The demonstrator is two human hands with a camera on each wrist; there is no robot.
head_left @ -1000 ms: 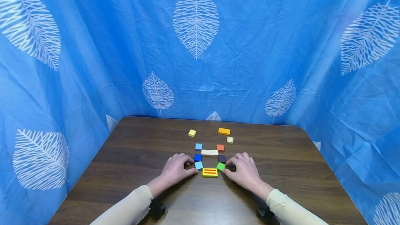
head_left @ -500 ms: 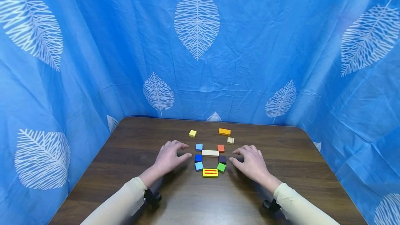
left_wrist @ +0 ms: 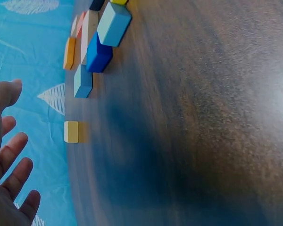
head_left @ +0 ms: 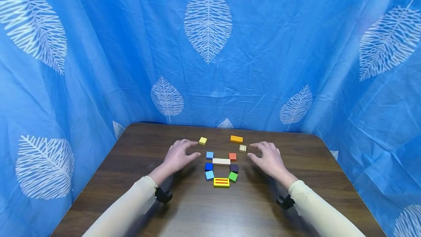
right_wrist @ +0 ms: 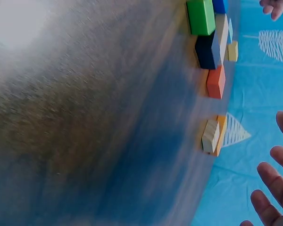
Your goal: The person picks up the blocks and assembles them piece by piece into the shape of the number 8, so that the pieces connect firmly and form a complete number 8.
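Note:
My left hand [head_left: 178,155] hovers over the table with thumb and fingers spread, holding nothing. Its fingertips are nearest a small pale yellow block [head_left: 203,140]. On the other side my right hand [head_left: 268,158], also spread and holding nothing, is close to a striped wooden block [head_left: 242,148]. Between the hands lies a ring of blocks: a light blue block [head_left: 209,155], a red-orange block [head_left: 232,156], a long cream block [head_left: 221,161], a dark blue block [head_left: 208,166], a blackish block [head_left: 234,168], a pale blue block [head_left: 209,175], a green block [head_left: 233,176] and a yellow block with red stripes [head_left: 221,182].
An orange block [head_left: 236,139] lies behind the striped one, towards the back edge of the brown wooden table [head_left: 204,215]. A blue curtain with white leaf prints [head_left: 250,83] hangs behind and at both sides.
Both hands have let go of the pale blue and green blocks, moved apart, and gone forward towards the back blocks. The blocks look unmoved.

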